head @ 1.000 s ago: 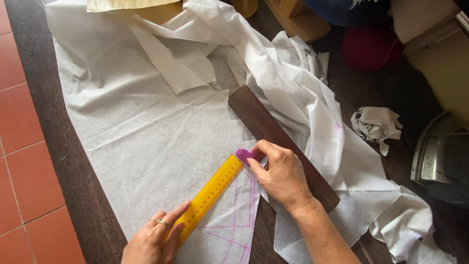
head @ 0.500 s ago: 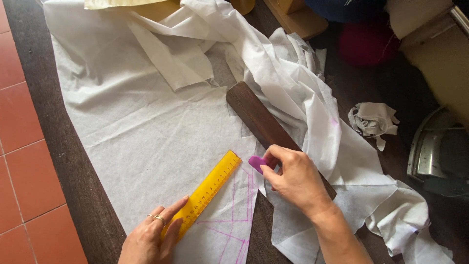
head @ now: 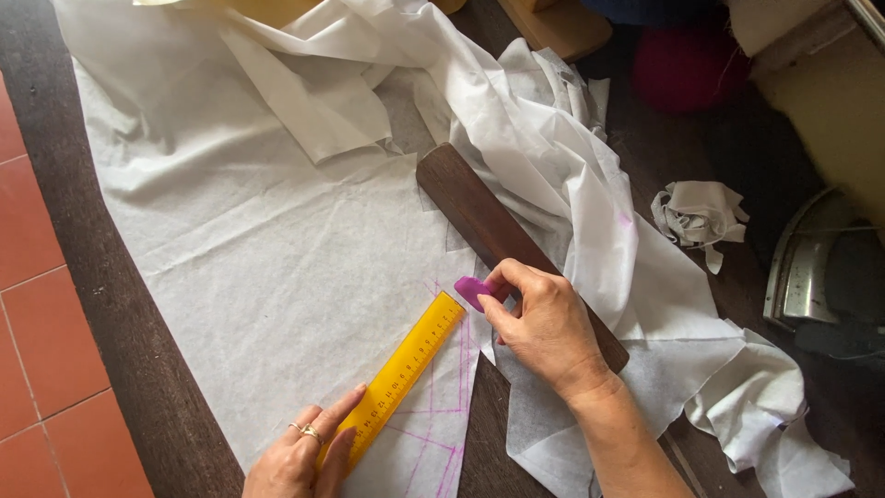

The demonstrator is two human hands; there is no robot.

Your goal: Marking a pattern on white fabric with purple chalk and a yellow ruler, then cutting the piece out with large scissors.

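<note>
The right hand [head: 544,327] is closed in a pinch grip on a piece of purple tailor's chalk [head: 472,291], held between the thumb and the fingertips. The chalk projects to the left of the fingertips, its lower edge at or just above the white fabric [head: 277,267]; contact cannot be confirmed. The chalk sits just beyond the far end of the yellow ruler [head: 398,373], slightly to the right of that end.

The left hand [head: 300,456] lies flat, with the fingers extended and pressing down on the near end of the yellow ruler. It grips nothing; the fingers simply bear on the ruler's surface. Two rings [head: 307,431] are visible on one finger of this hand. The ruler runs diagonally from the left hand up and to the right, toward the right hand.

Purple chalk lines [head: 441,415] are marked on the fabric between the two hands, immediately to the right of the ruler.

A dark wooden block [head: 479,217] lies diagonally on the fabric. Its near part passes under and behind the right hand; its rounded far end points away from the hand, up and to the left.

The white fabric is spread over a dark wooden table [head: 129,369], flat to the left of both hands and bunched in folds beyond and to the right of the right hand. A crumpled white scrap [head: 698,212] lies well to the right of the right hand. A metal iron [head: 811,267] stands farther right, at the table edge. Red floor tiles [head: 37,323] show to the left of the left hand.
</note>
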